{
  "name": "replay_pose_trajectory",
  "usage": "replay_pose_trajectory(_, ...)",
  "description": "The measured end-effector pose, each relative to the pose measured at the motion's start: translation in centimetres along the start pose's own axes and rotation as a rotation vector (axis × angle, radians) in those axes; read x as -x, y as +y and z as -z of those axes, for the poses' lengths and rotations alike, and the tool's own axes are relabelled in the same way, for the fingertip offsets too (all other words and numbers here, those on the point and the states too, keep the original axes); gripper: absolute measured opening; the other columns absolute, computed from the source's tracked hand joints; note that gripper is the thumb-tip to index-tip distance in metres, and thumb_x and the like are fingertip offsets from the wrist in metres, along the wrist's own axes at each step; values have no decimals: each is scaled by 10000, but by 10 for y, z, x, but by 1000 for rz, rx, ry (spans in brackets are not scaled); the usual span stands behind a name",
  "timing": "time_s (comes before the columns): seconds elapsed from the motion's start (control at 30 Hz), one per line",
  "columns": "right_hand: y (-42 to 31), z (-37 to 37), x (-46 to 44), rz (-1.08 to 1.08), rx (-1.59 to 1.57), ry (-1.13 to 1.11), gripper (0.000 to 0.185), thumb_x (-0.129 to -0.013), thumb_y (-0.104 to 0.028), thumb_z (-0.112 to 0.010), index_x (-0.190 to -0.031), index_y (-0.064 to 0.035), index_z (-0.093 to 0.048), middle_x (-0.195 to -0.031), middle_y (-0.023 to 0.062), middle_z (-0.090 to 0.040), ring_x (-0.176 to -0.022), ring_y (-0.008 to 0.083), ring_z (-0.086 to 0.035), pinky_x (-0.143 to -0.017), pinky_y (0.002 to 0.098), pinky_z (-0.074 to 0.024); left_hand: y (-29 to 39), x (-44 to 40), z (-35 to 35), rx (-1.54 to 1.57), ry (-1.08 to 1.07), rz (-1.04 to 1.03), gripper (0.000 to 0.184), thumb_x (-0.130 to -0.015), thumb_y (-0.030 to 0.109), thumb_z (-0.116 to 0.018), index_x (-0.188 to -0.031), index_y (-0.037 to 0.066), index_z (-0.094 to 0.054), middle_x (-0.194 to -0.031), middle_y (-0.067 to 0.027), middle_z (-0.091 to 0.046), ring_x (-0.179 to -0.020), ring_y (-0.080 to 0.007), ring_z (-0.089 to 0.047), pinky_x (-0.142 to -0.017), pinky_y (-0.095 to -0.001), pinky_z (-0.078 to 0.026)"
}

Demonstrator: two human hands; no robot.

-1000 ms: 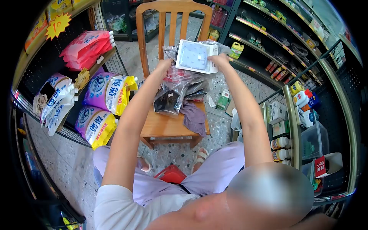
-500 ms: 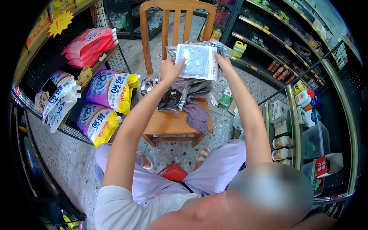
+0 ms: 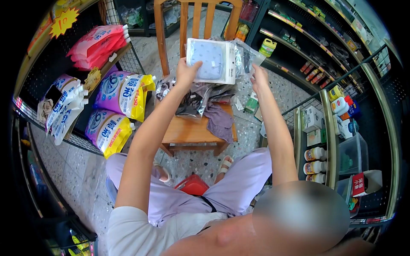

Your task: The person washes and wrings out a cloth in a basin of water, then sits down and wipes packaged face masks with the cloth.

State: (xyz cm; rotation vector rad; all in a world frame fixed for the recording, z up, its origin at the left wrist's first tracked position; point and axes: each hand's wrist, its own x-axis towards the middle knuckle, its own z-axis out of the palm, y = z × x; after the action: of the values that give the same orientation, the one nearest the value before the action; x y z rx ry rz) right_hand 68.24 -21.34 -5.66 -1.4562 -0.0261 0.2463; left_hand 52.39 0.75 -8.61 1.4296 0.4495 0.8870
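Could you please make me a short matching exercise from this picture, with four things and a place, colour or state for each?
Things:
1. flat packet
2. greyish-purple cloth
3. starburst sign
4. white bottles

Descriptions:
A. yellow with red writing
B. lying on the seat of the wooden chair
C. in a row at the right of the picture
D. gripped by the left hand, thumb on top

Right pairs: 1-D, 2-B, 3-A, 4-C
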Motion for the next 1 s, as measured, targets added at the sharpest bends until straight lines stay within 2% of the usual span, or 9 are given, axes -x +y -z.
replay_pose_trajectory(0.03, 1, 2, 10, 20, 23, 8, 592, -795, -241, -672, -1281, -11, -424, -1194, 144, -512, -1113, 247, -469, -932, 359, -377, 7, 4, 2, 12, 11, -1, 393, -778, 129, -743, -1045, -41, -510, -951, -128, -645, -810, -169, -625, -718, -292, -510)
replay_pose_trajectory(0.17, 24, 9, 37, 218, -74, 124, 495, -836, -214, -647, -1238, -10, -443, -1243, 158, -461, -1109, 249, -460, -930, 343, -371, 44, 25, 24, 232, -57, 128, 396, -818, 128, -717, -1104, -43, -503, -1023, -125, -629, -869, -169, -612, -786, -288, -494)
replay_pose_trajectory(0.27, 46, 22, 74, 632, 338, 297, 426, -854, -191, -629, -1202, -10, -461, -1242, 170, -453, -1109, 262, -467, -927, 341, -378, 44, 45, 56, 408, -29, 89, 373, -827, 108, -699, -1117, -44, -520, -1028, -121, -639, -897, -169, -621, -811, -299, -494)
replay_pose_trajectory(0.4, 100, 45, 111, 786, 714, -206, 428, -798, -169, -662, -1167, -24, -502, -1235, 195, -458, -1148, 347, -449, -964, 399, -374, 43, 105, 111, 425, 98, 131, 338, -866, 86, -643, -1159, -42, -534, -1126, -119, -615, -985, -174, -601, -879, -296, -468)
replay_pose_trajectory(0.63, 147, 12, 156, 959, 979, -382, 584, -773, -235, -668, -1301, -68, -483, -1339, 209, -431, -1199, 386, -412, -1021, 480, -324, -15, 214, 171, 413, 469, 321, 309, -880, 99, -628, -1143, -28, -529, -1139, -114, -604, -1022, -177, -576, -897, -303, -458)
replay_pose_trajectory(0.73, 155, 6, 159, 886, 1149, -443, 556, -787, -221, -644, -1302, -88, -484, -1321, 206, -442, -1181, 395, -422, -1004, 493, -333, -39, 240, 178, 380, 569, 375, 272, -903, 117, -598, -1128, -15, -524, -1119, -106, -601, -1006, -179, -574, -888, -316, -461)
replay_pose_trajectory(0.9, 166, 14, 166, 721, 1021, -316, 352, -757, -69, -559, -1106, -50, -600, -1170, 191, -530, -1065, 382, -508, -921, 437, -412, -52, 266, 174, 551, 639, 386, 251, -961, 185, -493, -1143, 12, -504, -1076, -84, -577, -988, -180, -566, -881, -329, -459)
replay_pose_trajectory(0.93, 167, 20, 170, 705, 1002, -279, 334, -747, -51, -548, -1075, -43, -610, -1144, 190, -541, -1051, 376, -519, -911, 428, -420, -54, 269, 173, 574, 652, 394, 278, -952, 188, -512, -1128, -26, -515, -1126, -105, -575, -1022, -208, -568, -942, -352, -435)
replay_pose_trajectory(1.0, 166, 29, 181, 681, 928, -195, 310, -731, -23, -526, -1027, -30, -620, -1100, 183, -558, -1027, 358, -538, -902, 407, -429, -54, 276, 172, 464, 598, 477, 250, -955, 204, -508, -1100, 1, -535, -1090, -90, -592, -986, -199, -576, -918, -338, -433)
